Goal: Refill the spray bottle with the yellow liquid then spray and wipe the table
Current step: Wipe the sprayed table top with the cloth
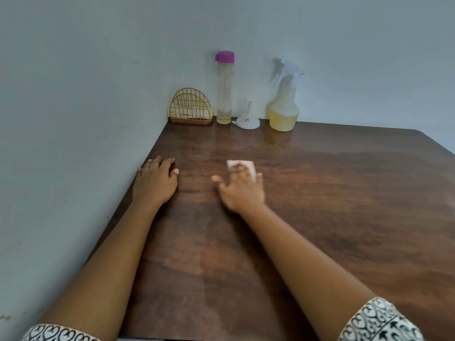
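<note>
My right hand (242, 189) presses flat on a white folded tissue (247, 166) in the middle of the brown wooden table (332, 205); the hand is blurred. My left hand (156, 179) lies palm down on the table near the left wall, holding nothing. At the back stands the clear spray bottle (284, 112) with yellow liquid in its lower part and its white trigger head on. Left of it a white funnel (248, 119) rests mouth down. A tall clear bottle (224, 89) with a purple cap holds a little yellow liquid at the bottom.
A gold wire napkin holder (190, 108) with pale napkins sits in the back left corner. Walls close off the table's left and far sides. The tabletop shines wet near the bottles. The table's right corner edge (435, 141) shows at far right.
</note>
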